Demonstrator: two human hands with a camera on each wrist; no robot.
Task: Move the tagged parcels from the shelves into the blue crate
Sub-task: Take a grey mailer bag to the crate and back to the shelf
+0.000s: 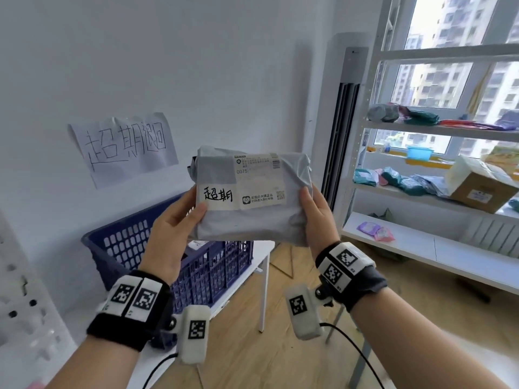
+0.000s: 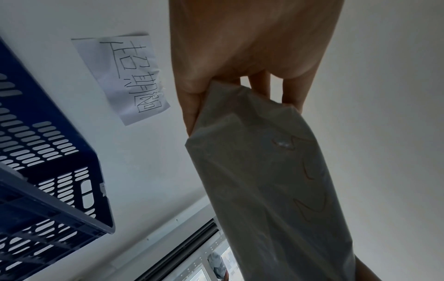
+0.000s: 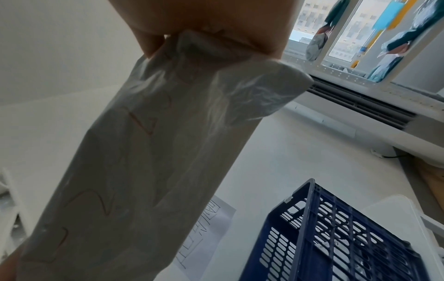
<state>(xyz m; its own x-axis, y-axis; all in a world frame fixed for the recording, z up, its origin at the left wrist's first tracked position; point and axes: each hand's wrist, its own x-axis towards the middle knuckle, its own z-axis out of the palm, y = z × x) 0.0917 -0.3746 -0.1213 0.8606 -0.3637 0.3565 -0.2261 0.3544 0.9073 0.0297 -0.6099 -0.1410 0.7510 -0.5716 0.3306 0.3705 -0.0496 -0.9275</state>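
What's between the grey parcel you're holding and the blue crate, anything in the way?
Nothing. In the head view the grey parcel, held by the left hand and right hand, hangs above the blue crate with only air between.

Head cam looks forward-down at my hands; both wrist cams look up close along my palms, sharing the grey parcel (image 1: 250, 197), blue crate (image 3: 336, 237).

At the right of the head view a white shelf rack (image 1: 438, 130) stands against the window. Its upper board carries grey, green and pink parcels (image 1: 421, 117); the next board down holds teal parcels (image 1: 398, 181) and a cardboard box (image 1: 477, 189); the lowest has two pink packets (image 1: 376, 230). At lower centre a white table (image 1: 261, 262) bears the blue crate (image 1: 213, 273).
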